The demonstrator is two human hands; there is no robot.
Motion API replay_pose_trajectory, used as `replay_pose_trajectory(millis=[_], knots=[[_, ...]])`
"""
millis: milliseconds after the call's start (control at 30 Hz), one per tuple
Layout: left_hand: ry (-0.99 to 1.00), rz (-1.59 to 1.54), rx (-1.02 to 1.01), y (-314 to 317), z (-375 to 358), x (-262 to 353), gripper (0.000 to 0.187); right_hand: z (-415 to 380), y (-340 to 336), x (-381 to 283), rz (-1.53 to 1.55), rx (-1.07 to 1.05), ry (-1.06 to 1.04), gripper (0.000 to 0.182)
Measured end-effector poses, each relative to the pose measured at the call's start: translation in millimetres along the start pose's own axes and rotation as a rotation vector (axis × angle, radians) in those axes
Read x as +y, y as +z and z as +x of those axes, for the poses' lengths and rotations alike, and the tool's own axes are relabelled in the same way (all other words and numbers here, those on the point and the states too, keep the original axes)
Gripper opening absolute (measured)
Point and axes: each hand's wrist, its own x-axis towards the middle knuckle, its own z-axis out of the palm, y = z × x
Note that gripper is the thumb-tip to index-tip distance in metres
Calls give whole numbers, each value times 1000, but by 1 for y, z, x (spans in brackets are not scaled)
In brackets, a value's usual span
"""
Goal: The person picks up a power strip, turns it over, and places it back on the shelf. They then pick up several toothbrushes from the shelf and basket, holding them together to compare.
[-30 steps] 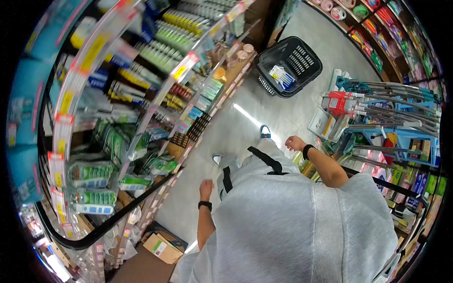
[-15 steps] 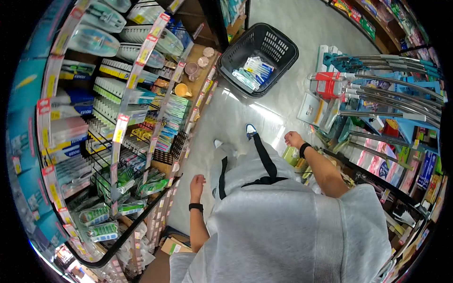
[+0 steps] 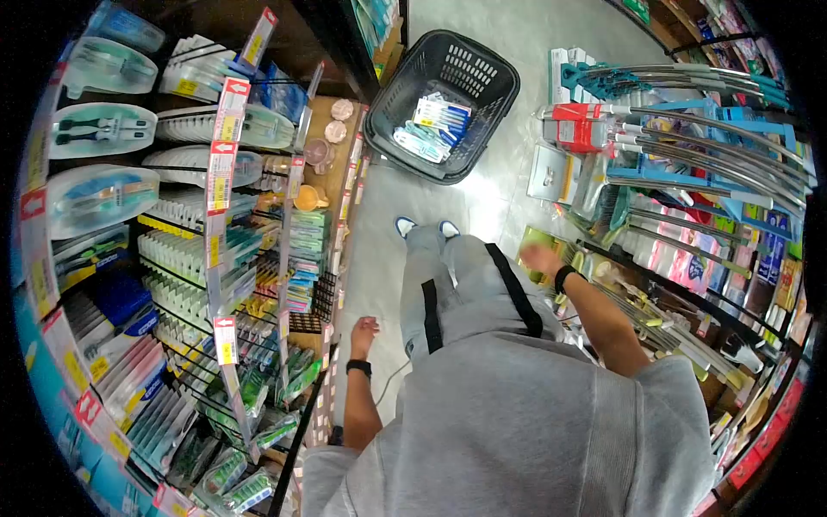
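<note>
My left hand point(image 3: 364, 336) hangs beside my leg with a black band at the wrist. Its fingers are loosely curled, slightly apart, and nothing shows in them. On the other side, my right hand point(image 3: 541, 258) is raised near the goods on the right and is smeared by motion, so its fingers cannot be made out. Ahead of my feet a black plastic shopping basket point(image 3: 379, 142) stands on the floor, touched by neither hand. Inside it lie several packaged toothbrushes point(image 3: 437, 129) in white, blue and teal.
Left of me runs a shelf rack with hanging toothbrush packs point(image 3: 177, 280) and price tags point(image 3: 220, 194). A yellow mug point(image 3: 308, 198) sits on its wooden ledge. At right, long metal-handled tools point(image 3: 689, 129) jut into the aisle. Glossy grey floor point(image 3: 379, 207) lies between.
I have stepped forward, and both shoes now show side by side. The basket and shelves have shifted leftward in view. Both hands still swing at my sides, the right one now blurred.
</note>
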Motion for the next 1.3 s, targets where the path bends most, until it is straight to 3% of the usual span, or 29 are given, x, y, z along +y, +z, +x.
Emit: replay_pose_trajectory(millis=[33, 100, 233, 300, 367, 400, 433, 600, 700, 767, 800, 900, 967, 1033, 1067, 1167, 1200, 1233, 1300], knots=[[7, 282, 111, 6, 1, 13, 17, -4, -10, -27, -29, 19, 76, 16], [-3, 365, 158, 17, -1, 47, 17, 3, -30, -77, -71, 58, 224, 16], [120, 322, 201, 43, -7, 106, 15, 84, -43, -45, 175, 58, 154, 18], [187, 329, 245, 61, -11, 129, 14, 127, -56, -59, -65, 44, 22, 20], [251, 365, 296, 69, -7, 130, 14, 183, -64, -80, -112, 7, -34, 20], [254, 363, 309, 76, -10, 128, 15, 206, -67, -91, -131, 31, -214, 19], [262, 358, 323, 86, -8, 127, 16, 219, -75, -127, -254, 16, -160, 20], [66, 226, 314, 129, 11, 63, 22, 365, -86, -143, -520, -139, -272, 21], [-233, 120, 276, 165, 41, 42, 24, 439, -93, -140, -669, -113, -157, 22], [-291, -96, 171, 165, 69, 12, 23, 492, -99, -124, -708, -68, -210, 23], [-308, 330, 204, 189, 83, 27, 21, 519, -106, -117, -733, -42, -197, 23], [-337, 138, 276, 199, 121, 14, 22, 587, -126, -113, -828, -78, -163, 24], [-264, 151, 306, 229, 146, 35, 22, 630, -125, -96, -860, 113, -206, 27], [-209, 97, 274, 265, 177, 63, 22, 678, -125, -89, -815, 37, -41, 30], [-220, 174, 234, 270, 190, 64, 19, 692, -117, -84, -778, 116, 44, 30], [-86, 474, 138, 287, 216, 62, 31, 737, -81, -57, -791, 155, 38, 34], [-229, 80, 246, 288, 219, 48, 29, 750, -68, -48, -783, 113, -14, 35], [-268, 236, 269, 304, 226, 67, 25, 756, -57, -41, -770, 69, -59, 36], [-413, 260, 278, 315, 235, 78, 23, 789, -30, -5, -779, 138, -165, 34]])
